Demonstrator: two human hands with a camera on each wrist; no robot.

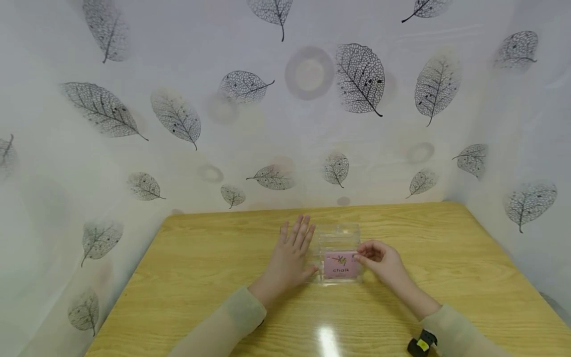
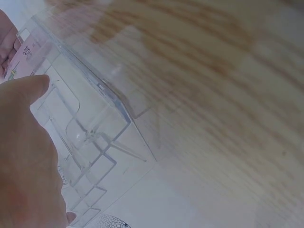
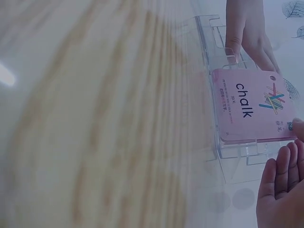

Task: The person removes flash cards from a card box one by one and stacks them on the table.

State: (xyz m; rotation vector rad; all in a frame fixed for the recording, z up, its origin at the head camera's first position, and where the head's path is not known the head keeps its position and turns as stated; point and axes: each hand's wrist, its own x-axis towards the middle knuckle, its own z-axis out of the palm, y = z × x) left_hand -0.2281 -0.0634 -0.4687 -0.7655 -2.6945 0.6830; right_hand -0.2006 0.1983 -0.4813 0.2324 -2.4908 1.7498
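Observation:
A clear plastic box with compartments (image 1: 339, 243) stands on the table, and a pink flash card (image 1: 341, 271) printed "chalk" lies in its front right compartment. Below that card, the edges of more pink cards show in the right wrist view. My left hand (image 1: 287, 263) rests along the box's left side with its fingers straight, the thumb touching the clear wall. At the upper right corner of the card, my right hand (image 1: 384, 260) pinches its edge between thumb and fingers. The other fingers of that hand are bent in beside the box.
The wooden table (image 1: 200, 277) meets a pale wall covering (image 1: 267, 134) printed with leaves at its back and sides. A black strapped device (image 1: 421, 344) with a yellow patch is by the right sleeve (image 1: 459, 332).

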